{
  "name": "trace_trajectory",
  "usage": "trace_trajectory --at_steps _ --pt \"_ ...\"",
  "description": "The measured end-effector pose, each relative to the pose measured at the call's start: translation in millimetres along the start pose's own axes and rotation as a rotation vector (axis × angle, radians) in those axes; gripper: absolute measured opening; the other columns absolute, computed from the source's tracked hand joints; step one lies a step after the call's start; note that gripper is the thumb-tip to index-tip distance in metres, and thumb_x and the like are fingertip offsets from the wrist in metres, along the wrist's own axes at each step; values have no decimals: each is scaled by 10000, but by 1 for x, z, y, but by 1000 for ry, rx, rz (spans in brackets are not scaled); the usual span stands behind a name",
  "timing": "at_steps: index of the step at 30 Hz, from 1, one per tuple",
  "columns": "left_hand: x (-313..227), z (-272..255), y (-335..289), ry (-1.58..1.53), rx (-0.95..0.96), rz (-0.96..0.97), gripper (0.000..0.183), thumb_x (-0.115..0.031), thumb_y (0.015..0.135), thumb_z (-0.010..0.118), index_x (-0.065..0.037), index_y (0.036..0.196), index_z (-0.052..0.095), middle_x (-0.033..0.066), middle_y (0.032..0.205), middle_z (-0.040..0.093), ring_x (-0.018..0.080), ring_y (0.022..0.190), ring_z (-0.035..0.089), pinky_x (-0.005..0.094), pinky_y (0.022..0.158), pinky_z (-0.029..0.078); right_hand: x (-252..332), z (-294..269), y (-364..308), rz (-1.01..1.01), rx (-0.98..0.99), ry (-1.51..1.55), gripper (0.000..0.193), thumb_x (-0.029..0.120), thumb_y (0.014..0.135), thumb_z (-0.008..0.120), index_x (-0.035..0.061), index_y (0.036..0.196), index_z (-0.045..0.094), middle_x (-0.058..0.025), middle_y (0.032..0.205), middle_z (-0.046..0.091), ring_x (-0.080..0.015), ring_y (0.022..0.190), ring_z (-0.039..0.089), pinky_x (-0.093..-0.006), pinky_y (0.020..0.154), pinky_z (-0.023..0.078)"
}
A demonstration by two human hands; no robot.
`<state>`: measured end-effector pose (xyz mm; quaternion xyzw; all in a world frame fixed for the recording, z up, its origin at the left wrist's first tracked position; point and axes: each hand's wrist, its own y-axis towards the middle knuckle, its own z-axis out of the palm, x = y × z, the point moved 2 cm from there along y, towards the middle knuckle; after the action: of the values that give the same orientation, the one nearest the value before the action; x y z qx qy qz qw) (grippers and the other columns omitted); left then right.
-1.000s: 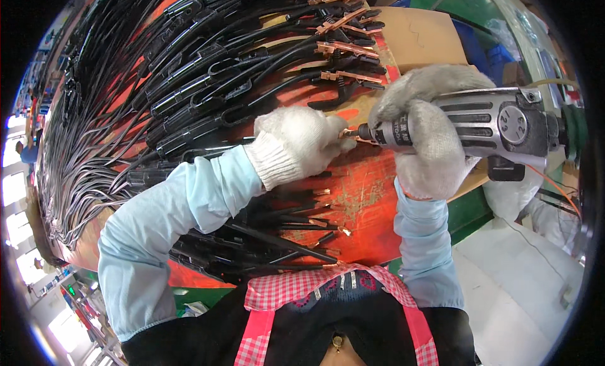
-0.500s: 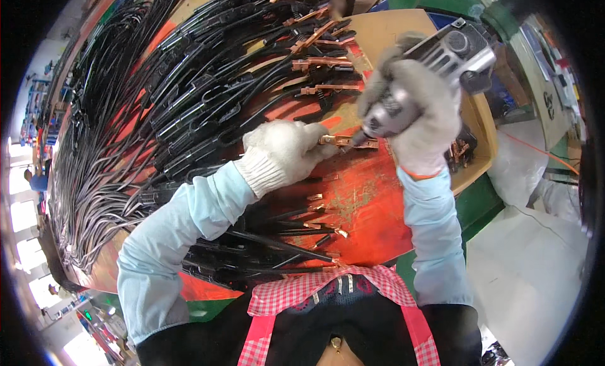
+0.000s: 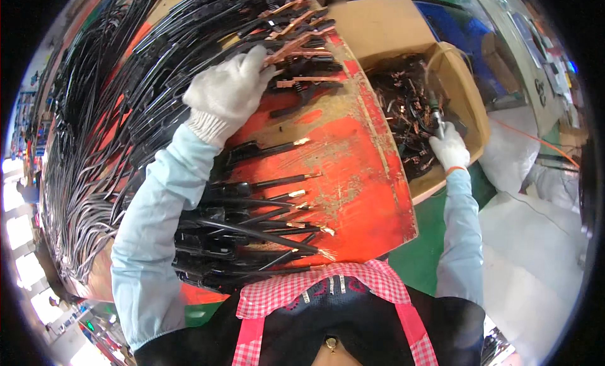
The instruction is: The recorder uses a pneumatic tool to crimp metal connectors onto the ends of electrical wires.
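My left hand [image 3: 230, 92], in a white knitted glove, is at the far part of the red worktop. Its fingertips pinch the near end of a copper jaw piece [image 3: 293, 46], among several similar copper-ended black cable assemblies. Over the cardboard box [image 3: 477, 107] at the right, my gloved right hand [image 3: 451, 150] is wrapped round a silver power tool [image 3: 437, 117]. Most of the tool is hidden by the hand, and a greenish fitting shows at its far end. Small black and copper parts [image 3: 406, 107] fill the box below it.
Black cables with bared copper ends [image 3: 296, 194] lie on the near part of the red worktop [image 3: 359, 177]. Long grey-black cables [image 3: 82, 196] hang in a thick bundle at the left. White plastic-wrapped bulk [image 3: 529, 259] stands at the right.
My left hand has moved far and left with the copper piece. The power tool has left that piece; my right hand has carried it right, down to the cardboard box.
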<state>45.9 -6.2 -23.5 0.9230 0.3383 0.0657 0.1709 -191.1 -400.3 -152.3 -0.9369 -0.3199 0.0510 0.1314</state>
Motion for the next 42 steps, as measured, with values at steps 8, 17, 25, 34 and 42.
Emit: trace_trajectory --at_steps 8,17,25,34,42 --pt "0 -33 -24 99 6 173 622 -258 791 775 -119 1365 581 130 1135 627 324 939 658 439 779 542 25 16 -17 -401 -396 -182 406 286 801 716 94 1136 590 -129 1173 607 -327 1056 623 -482 859 497" --pt "-42 -16 -42 -8 339 523 229 -240 840 634 -146 1046 667 24 836 644 214 725 658 353 607 510 137 98 55 -319 -73 178 397 380 915 618 53 1138 589 -223 1000 715 -392 901 717 -533 759 552" --pt "-39 -17 -42 -260 479 156 228 -151 865 627 -85 1081 656 111 882 660 351 793 661 461 721 539 102 92 54 -217 -135 396 466 364 964 498 127 1358 570 -219 1143 696 -389 1116 652 -474 976 492" --pt "-8 -20 -44 -858 598 -417 184 -55 987 483 3 1080 631 40 854 649 121 769 599 286 720 502 80 -48 -54 -355 -59 1620 270 36 989 532 -19 1253 529 -76 840 628 -177 689 650 -318 597 565" --pt "-14 -27 -43 -1125 622 -409 299 -179 1038 542 18 1236 648 -6 848 645 45 709 534 232 625 461 169 -98 -112 -710 141 941 239 300 993 625 96 1113 651 -63 840 667 -172 701 639 -324 644 522"
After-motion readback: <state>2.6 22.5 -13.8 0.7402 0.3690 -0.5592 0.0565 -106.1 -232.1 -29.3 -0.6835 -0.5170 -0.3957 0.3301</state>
